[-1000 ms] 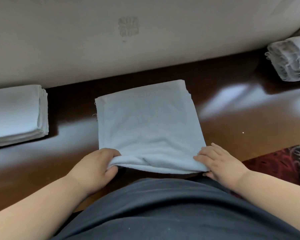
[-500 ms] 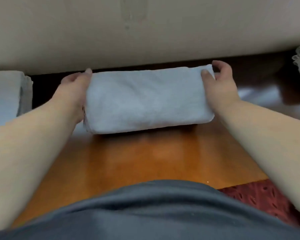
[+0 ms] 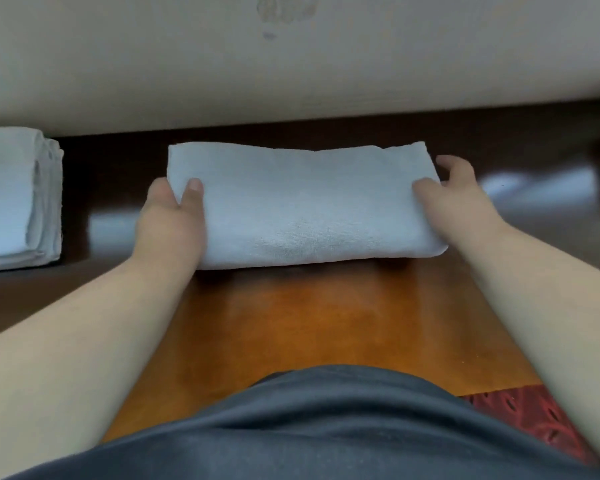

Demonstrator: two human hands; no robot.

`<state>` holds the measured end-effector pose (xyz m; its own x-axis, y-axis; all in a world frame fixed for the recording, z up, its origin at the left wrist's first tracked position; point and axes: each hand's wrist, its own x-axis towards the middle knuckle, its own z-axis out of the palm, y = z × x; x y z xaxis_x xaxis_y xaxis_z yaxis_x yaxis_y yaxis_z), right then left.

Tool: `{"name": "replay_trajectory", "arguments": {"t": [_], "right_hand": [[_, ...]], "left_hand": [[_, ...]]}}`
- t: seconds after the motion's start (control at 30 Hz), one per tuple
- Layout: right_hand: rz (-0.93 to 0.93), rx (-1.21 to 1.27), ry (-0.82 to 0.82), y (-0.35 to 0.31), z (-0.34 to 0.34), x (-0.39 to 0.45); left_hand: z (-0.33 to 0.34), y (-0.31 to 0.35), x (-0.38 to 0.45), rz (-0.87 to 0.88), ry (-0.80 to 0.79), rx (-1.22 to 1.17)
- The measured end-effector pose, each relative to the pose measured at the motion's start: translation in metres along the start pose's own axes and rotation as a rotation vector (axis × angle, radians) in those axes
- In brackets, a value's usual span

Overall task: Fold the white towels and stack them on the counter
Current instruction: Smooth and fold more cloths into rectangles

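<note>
Towel: the white towel (image 3: 305, 206) in front of you is folded into a thick, soft oblong, longer side to side, with a rounded fold along its near edge and a slightly wavy far edge. The cloth has a fine, nubby terry texture.
Stack: to your left sits a stack of folded towels (image 3: 14, 199), also white, with its layered edges showing on the right side. It lies well apart from the towel you are handling.
Counter: the counter (image 3: 291, 323) is polished wood, warm orange-brown near you and darker toward the back, with pale glossy reflections on either side of the towel.
Room: a plain beige wall (image 3: 291, 64) runs along the back of the counter, with a faint smudged mark near the top. A patch of dark red patterned floor (image 3: 534, 420) shows at lower right, and your dark grey shirt (image 3: 309, 427) fills the bottom of the view.
Left hand: your left hand (image 3: 170, 220) grips the towel's left end, thumb lying on top, the other fingers hidden past the edge.
Right hand: your right hand (image 3: 454, 199) holds the right end, thumb on the cloth and fingers curled round the far corner.
Position: the towel rests flat on the counter between your hands, close to the wall.
</note>
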<state>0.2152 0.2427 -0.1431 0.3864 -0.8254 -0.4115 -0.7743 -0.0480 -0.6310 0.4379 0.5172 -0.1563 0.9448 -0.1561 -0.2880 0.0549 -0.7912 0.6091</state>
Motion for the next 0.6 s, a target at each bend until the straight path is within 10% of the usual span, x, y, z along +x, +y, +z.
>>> {"name": "replay_trajectory", "arguments": {"t": [0.33,0.47,0.53,0.6], "right_hand": [[-0.024,0.022,0.177,-0.005,0.025,-0.004],[-0.521,-0.252,0.382,-0.032,0.025,-0.017],[-0.752,-0.42,0.265,-0.039,0.038,-0.019],[-0.682,-0.667,0.012,-0.033,0.054,-0.024]], "left_hand": [[0.01,0.026,0.028,-0.006,-0.069,0.196],[0.018,0.056,-0.011,0.736,0.116,0.292],[0.039,0.067,-0.037,1.095,-0.089,0.405],[0.058,0.065,-0.048,1.057,-0.327,0.65]]}}
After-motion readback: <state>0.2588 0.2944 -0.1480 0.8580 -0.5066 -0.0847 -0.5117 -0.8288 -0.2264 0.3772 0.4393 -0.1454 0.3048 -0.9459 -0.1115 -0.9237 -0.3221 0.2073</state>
